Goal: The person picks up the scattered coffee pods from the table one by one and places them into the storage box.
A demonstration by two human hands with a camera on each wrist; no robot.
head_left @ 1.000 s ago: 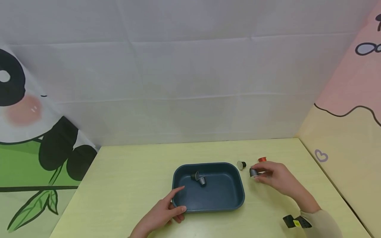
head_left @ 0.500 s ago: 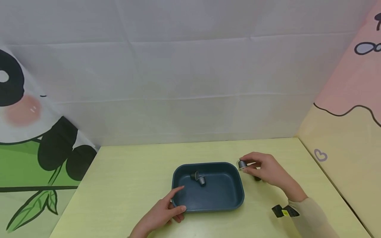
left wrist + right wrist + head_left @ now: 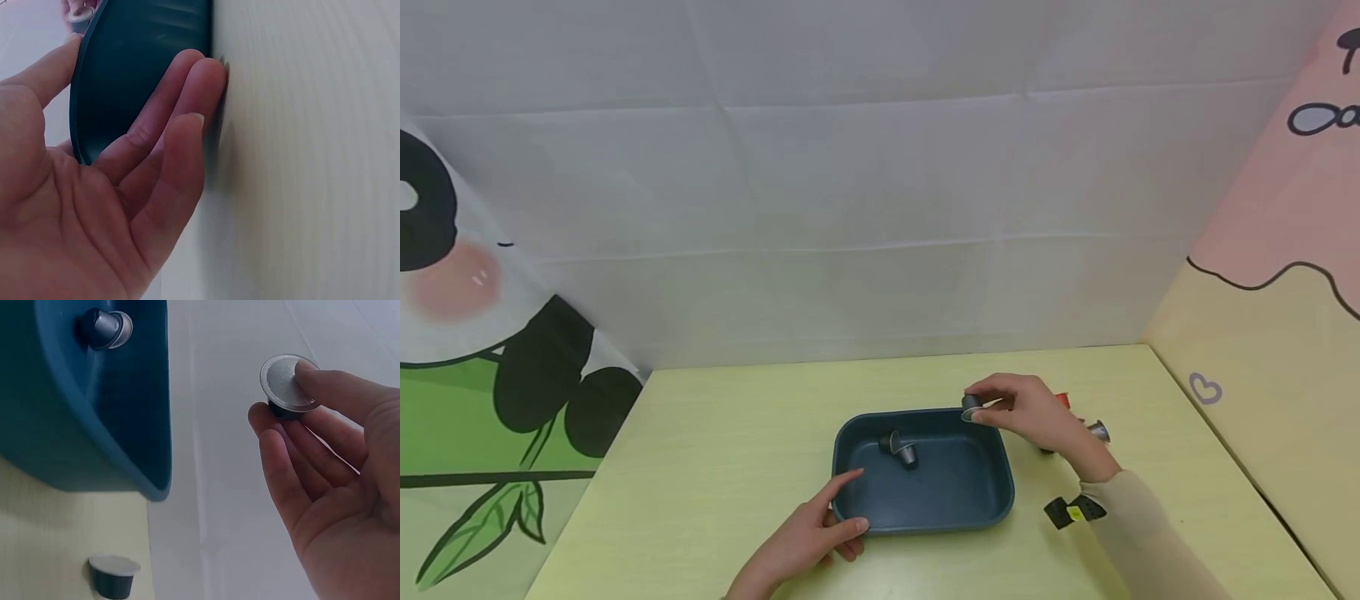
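Observation:
A coffee capsule point(image 3: 972, 406) with a dark body and silver lid is pinched between thumb and fingers of my right hand point(image 3: 1026, 411), above the tray's back right corner. In the right wrist view, the thumb presses the capsule's foil lid point(image 3: 282, 384). The dark blue tray point(image 3: 955, 496) is rectangular with rounded corners. Two capsules lie together inside it, a dark one point(image 3: 887, 443) and a silver-grey one point(image 3: 909, 457). My left hand point(image 3: 808, 529) rests at the tray's front left corner, its loosely extended fingers against the outer wall in the left wrist view.
Right of the tray, partly hidden by my right hand and wrist, are a red capsule point(image 3: 1063, 400) and a silver capsule point(image 3: 1100, 431). A pale-lidded dark capsule point(image 3: 114, 578) lies on the table in the right wrist view. A white cloth backdrop point(image 3: 865, 292) stands behind.
Carrying the capsule, my right hand has moved left from the table's right side to the tray's back right corner. My left hand and the tray stay in place.

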